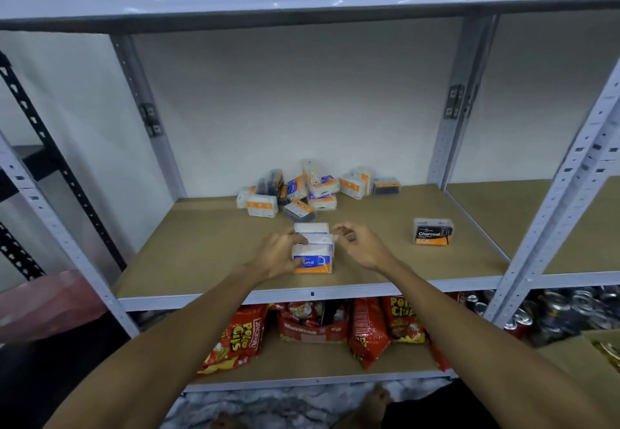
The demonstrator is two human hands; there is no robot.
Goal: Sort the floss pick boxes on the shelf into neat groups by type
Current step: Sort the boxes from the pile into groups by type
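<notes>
Three white "Round" floss pick boxes [315, 254] stand in a row, front to back, at the middle front of the brown shelf board [201, 254]. My left hand [280, 254] rests against the left side of the front box, thumb on its label. My right hand [362, 246] hovers just right of the row with fingers spread, holding nothing. A black "Charcoal" box [432, 231] stands alone to the right. A jumbled pile of white, blue and black floss boxes [308, 190] lies at the back against the wall.
Grey metal uprights [550, 204] frame the shelf on the right and left [63, 237]. The shelf below holds red chip bags [369, 328] and cans [570, 314]. A cardboard box corner [600, 344] shows at lower right.
</notes>
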